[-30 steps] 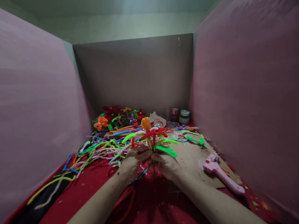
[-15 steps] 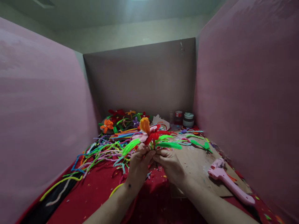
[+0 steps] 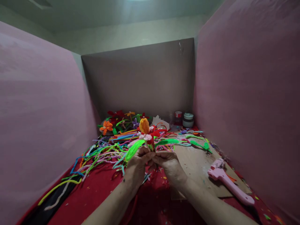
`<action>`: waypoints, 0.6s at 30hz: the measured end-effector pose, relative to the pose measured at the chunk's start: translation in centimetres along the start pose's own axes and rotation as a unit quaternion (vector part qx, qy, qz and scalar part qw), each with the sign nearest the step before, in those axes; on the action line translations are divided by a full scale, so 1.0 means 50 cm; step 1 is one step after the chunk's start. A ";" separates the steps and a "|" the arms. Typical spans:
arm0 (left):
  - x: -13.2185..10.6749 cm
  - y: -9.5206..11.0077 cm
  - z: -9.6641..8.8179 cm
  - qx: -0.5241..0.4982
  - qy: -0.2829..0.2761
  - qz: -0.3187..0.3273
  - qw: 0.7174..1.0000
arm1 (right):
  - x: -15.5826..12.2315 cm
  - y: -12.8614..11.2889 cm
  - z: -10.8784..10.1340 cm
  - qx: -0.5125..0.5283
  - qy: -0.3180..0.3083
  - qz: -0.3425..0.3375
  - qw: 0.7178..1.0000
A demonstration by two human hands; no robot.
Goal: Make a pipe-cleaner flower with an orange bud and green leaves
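A small bouquet of pipe-cleaner flowers (image 3: 144,126) stands upright between my hands, with an orange bloom on top, pink and red blooms below it and green leaves spreading to both sides. My left hand (image 3: 138,162) is closed around its stems from the left. From the right, my right hand (image 3: 170,164) pinches the same stems between thumb and fingers, its fingertips meeting those of the left. Stem ends poke out beneath the fingers. Loose pipe cleaners (image 3: 103,157) in many colours lie spread to the left and behind.
On the right, a pink glue gun (image 3: 231,184) rests across a brown board (image 3: 193,168). More finished flowers (image 3: 106,127) stand at the back left. A lidded jar (image 3: 188,120) and a red-labelled container (image 3: 178,117) are at the back right. Pink partitions (image 3: 248,103) enclose both sides.
The bouquet has turned a little in my hands, so its pink bloom and leaves sit differently. My left hand has shifted and tilted on the stems; the right stays pinched on them.
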State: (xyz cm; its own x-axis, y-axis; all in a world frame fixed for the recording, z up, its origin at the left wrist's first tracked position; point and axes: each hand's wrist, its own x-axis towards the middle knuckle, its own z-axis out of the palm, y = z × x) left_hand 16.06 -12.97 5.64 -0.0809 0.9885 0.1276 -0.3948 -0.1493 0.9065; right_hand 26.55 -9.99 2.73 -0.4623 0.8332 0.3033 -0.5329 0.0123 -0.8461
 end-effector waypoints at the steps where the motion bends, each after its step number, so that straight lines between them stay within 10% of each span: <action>1: 0.002 -0.002 -0.004 -0.005 -0.006 -0.006 1.000 | 0.000 -0.002 0.002 -0.001 0.001 0.002 1.000; 8: 0.001 -0.013 -0.021 0.022 -0.075 -0.045 0.996 | -0.001 -0.012 0.009 0.030 0.001 0.016 0.999; 18: 0.008 -0.020 0.001 0.014 -0.012 -0.016 1.000 | 0.004 0.009 -0.001 -0.003 0.048 0.009 0.999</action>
State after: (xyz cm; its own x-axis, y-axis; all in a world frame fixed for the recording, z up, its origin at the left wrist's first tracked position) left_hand 16.47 -12.44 4.83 -0.0469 0.9930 0.1080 -0.3707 -0.1177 0.9213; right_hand 26.25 -9.78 2.38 -0.4018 0.8821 0.2459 -0.5212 0.0005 -0.8534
